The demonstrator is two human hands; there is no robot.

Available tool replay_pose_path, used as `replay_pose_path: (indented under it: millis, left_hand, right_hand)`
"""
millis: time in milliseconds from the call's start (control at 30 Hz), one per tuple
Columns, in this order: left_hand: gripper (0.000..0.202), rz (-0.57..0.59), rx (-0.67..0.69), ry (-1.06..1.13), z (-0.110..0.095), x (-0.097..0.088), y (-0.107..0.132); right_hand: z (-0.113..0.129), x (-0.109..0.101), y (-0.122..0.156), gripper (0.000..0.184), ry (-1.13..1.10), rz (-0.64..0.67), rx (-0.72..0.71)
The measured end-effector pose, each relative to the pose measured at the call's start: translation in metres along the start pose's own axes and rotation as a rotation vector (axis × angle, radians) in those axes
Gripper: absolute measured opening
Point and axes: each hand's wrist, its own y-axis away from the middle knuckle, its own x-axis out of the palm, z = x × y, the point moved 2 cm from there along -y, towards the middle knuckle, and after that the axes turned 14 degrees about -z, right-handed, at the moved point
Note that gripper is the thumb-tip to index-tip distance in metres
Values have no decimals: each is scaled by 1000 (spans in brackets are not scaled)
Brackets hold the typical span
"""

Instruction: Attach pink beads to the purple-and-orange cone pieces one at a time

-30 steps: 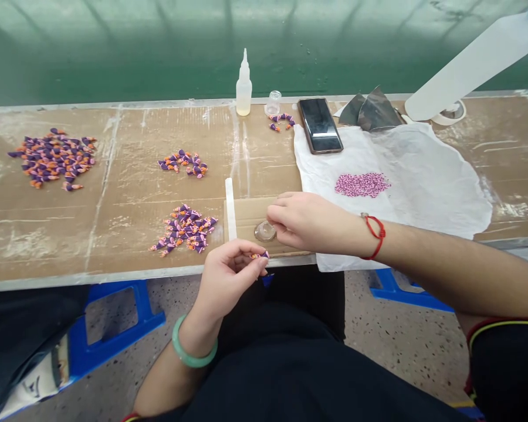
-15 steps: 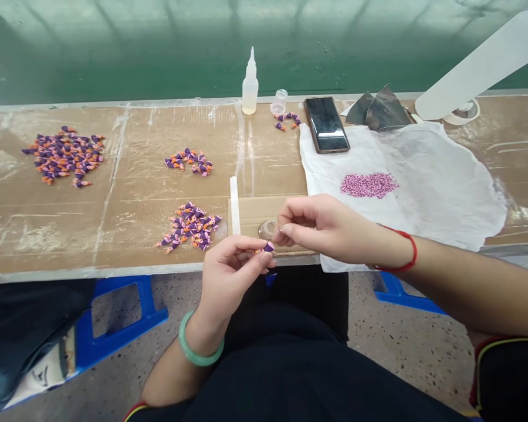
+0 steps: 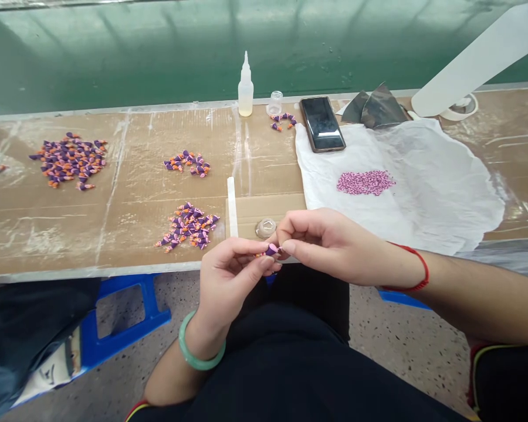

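My left hand (image 3: 231, 275) pinches a small purple, pink and orange figurine (image 3: 271, 250) between thumb and fingers, above the table's front edge. Thumb and forefinger of my right hand (image 3: 321, 243) are pinched together at the figurine's right end; what they hold, if anything, is too small to name. Just behind the fingers, a small clear round dish (image 3: 265, 228) sits on a cardboard piece (image 3: 264, 206). Beside that lies a white strip (image 3: 232, 205). A pile of similar figurines (image 3: 190, 225) is left of my hands. Tiny pink pieces (image 3: 365, 182) lie on a white cloth (image 3: 440, 176).
Farther left are a large figurine pile (image 3: 70, 161) and a smaller cluster (image 3: 188, 163). Along the back stand a dropper bottle (image 3: 245, 91) and a clear cup (image 3: 274, 104). A phone (image 3: 322, 124), dark sheets (image 3: 382, 108) and a tape roll (image 3: 464, 109) lie to the right.
My right hand has moved slightly down, and its pinched fingertips have come to the figurine's end. The left hand still holds the figurine. The view has shifted a little.
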Motion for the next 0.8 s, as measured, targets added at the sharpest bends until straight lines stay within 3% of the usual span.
replay_pose_path:
  millis: [533, 800]
  left_hand:
    - [14, 45, -26, 64, -1, 2, 5]
    - [15, 52, -38, 89, -3, 4, 6]
  right_hand:
    - [6, 0, 6, 11, 142, -31, -130]
    - [7, 1, 11, 12, 251, -125, -329]
